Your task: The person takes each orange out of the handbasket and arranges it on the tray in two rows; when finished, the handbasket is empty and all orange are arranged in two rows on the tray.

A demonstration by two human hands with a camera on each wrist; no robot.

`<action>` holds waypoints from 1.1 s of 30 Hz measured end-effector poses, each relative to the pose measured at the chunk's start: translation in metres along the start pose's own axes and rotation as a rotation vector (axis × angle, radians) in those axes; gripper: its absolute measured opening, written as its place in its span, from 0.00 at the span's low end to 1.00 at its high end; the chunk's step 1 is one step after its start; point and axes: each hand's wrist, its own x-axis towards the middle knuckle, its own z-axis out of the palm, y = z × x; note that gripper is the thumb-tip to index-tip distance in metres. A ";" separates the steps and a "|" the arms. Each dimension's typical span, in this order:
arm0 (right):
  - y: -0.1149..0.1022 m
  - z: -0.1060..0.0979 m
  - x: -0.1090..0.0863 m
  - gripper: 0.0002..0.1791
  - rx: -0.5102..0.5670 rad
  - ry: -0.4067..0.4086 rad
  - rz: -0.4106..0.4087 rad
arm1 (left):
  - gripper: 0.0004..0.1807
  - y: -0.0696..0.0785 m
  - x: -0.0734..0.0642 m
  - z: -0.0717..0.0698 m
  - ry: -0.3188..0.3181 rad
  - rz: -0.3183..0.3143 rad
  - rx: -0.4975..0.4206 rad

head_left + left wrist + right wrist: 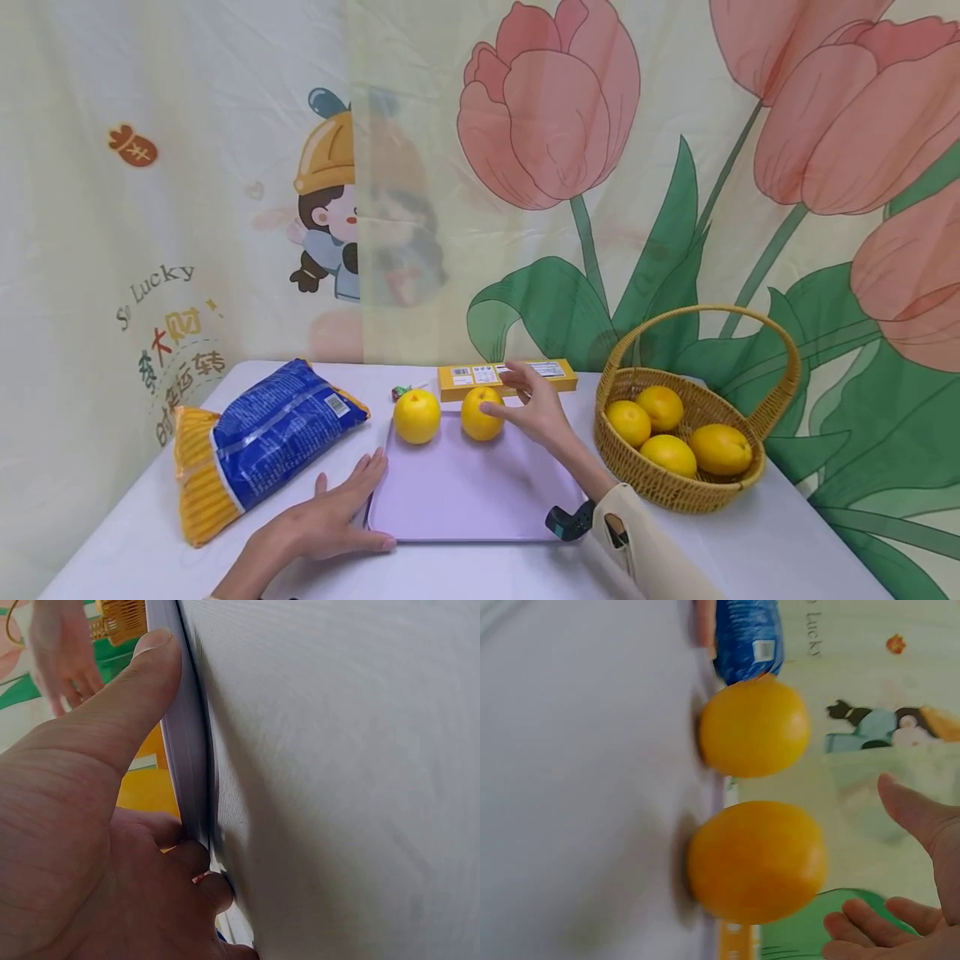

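Note:
Two round yellow fruits stand near the back edge of a pale purple tray (465, 492): the left fruit (417, 417) and the right fruit (478, 421). My right hand (536, 408) hovers just beside and above the right fruit, thumb and fingers apart. In the right wrist view a gap shows between that hand (907, 900) and the nearer fruit (757, 862). At the tray's left side lies my left hand (337, 508), fingers extended along the edge and thumb by the front corner. The left wrist view shows its thumb (142, 697) against the tray's side wall (184, 742).
A wicker basket (675, 492) with a tall handle stands at the right, holding several yellow fruits. To the left lies a blue and yellow bag (277, 442). Behind the tray are a yellow box (457, 382) and a small wrapped candy (401, 392). A printed curtain (225, 208) hangs behind the table.

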 end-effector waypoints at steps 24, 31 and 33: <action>-0.032 -0.189 -0.067 0.33 -0.068 0.050 0.012 | 0.66 -0.006 0.003 -0.003 -0.016 -0.006 -0.002; 0.003 -0.219 -0.054 0.45 -0.122 0.041 0.208 | 0.66 -0.001 0.003 -0.001 -0.018 -0.024 -0.012; 0.011 -0.223 -0.048 0.48 -0.105 0.046 0.254 | 0.65 0.000 0.001 -0.001 -0.016 -0.030 -0.007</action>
